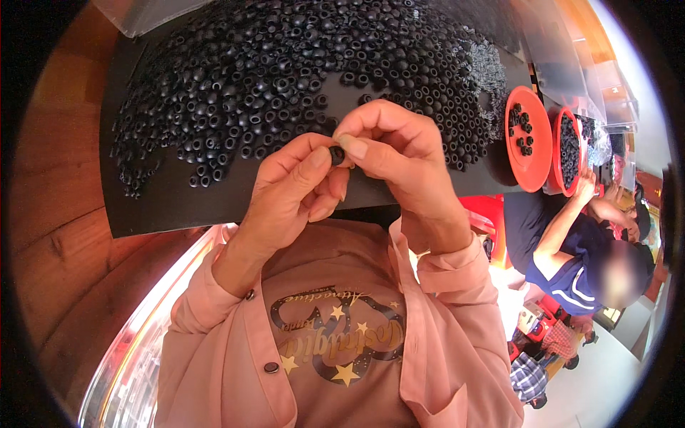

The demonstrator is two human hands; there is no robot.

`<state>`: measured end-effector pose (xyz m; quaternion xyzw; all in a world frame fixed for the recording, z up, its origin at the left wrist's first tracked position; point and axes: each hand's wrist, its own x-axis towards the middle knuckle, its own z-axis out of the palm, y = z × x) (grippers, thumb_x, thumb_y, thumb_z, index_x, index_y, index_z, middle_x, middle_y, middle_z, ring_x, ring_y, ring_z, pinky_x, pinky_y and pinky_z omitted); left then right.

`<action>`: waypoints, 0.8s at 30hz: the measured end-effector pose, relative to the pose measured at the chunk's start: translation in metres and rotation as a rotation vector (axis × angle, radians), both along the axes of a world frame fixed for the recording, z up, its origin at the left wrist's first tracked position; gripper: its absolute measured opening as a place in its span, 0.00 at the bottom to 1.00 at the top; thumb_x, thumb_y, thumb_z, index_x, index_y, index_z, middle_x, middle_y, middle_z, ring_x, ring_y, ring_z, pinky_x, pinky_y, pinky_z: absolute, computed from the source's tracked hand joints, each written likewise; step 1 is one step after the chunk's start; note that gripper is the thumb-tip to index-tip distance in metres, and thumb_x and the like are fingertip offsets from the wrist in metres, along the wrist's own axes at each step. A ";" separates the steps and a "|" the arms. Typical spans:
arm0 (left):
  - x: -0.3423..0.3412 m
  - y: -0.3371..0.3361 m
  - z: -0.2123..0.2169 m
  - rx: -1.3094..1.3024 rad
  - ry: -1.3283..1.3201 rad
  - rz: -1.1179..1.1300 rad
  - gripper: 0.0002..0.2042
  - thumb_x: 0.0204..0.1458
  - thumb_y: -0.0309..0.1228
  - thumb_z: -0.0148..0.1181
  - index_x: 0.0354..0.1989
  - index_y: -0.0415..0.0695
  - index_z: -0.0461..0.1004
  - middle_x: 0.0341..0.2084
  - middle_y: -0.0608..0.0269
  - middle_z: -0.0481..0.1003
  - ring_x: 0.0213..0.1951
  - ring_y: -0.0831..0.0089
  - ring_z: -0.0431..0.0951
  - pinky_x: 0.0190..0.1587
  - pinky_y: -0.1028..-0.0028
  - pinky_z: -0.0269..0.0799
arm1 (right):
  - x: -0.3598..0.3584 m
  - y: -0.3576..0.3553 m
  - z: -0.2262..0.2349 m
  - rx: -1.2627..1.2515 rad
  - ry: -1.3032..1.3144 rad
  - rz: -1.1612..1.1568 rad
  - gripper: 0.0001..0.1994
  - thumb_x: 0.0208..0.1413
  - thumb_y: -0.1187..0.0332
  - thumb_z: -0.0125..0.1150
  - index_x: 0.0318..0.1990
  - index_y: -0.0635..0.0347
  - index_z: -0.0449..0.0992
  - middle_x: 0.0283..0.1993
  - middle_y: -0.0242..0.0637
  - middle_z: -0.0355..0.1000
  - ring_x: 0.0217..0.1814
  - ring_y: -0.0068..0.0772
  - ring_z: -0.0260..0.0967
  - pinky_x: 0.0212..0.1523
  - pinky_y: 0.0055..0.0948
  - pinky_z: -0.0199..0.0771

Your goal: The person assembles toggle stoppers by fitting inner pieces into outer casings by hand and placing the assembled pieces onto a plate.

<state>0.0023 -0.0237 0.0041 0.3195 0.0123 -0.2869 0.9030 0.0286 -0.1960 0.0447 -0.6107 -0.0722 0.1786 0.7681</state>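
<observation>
The left hand (296, 189) and right hand (396, 153) meet fingertip to fingertip, both pinched on one small black ring (337, 155). It is held just in front of the black mat (164, 203), whose far part carries a heap of black rings (285, 71). Two red bowls (531, 139) stand right of that mat.

1 head cam, looking down, close over mat (164, 207).

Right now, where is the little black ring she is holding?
Head view, centre: the ring is pinched between both hands' fingertips, just in front of the black mat.

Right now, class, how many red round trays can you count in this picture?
2. One red tray stands at the black mat's right edge; the second red tray is just right of it. Others may be hidden.
</observation>
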 end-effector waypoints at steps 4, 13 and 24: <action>0.003 -0.008 0.000 0.005 -0.002 0.007 0.12 0.63 0.36 0.46 0.44 0.41 0.69 0.23 0.63 0.70 0.15 0.85 0.59 0.17 0.84 0.51 | -0.004 0.001 -0.015 0.243 0.101 -0.020 0.05 0.56 0.74 0.58 0.38 0.66 0.74 0.32 0.29 0.72 0.28 0.15 0.66 0.28 0.15 0.64; 0.004 -0.014 0.002 0.055 0.016 0.051 0.11 0.63 0.35 0.45 0.45 0.41 0.69 0.22 0.63 0.72 0.15 0.84 0.60 0.16 0.84 0.51 | -0.008 -0.004 -0.026 -0.369 -0.723 -0.227 0.10 0.52 0.82 0.58 0.42 0.67 0.74 0.26 0.32 0.67 0.21 0.19 0.61 0.22 0.19 0.60; 0.008 -0.004 -0.004 0.138 -0.073 0.023 0.09 0.62 0.32 0.45 0.42 0.41 0.69 0.23 0.63 0.72 0.17 0.84 0.61 0.18 0.84 0.53 | -0.008 -0.035 -0.002 -0.794 -0.796 -0.127 0.15 0.50 0.80 0.57 0.48 0.66 0.72 0.27 0.43 0.65 0.28 0.39 0.65 0.28 0.33 0.66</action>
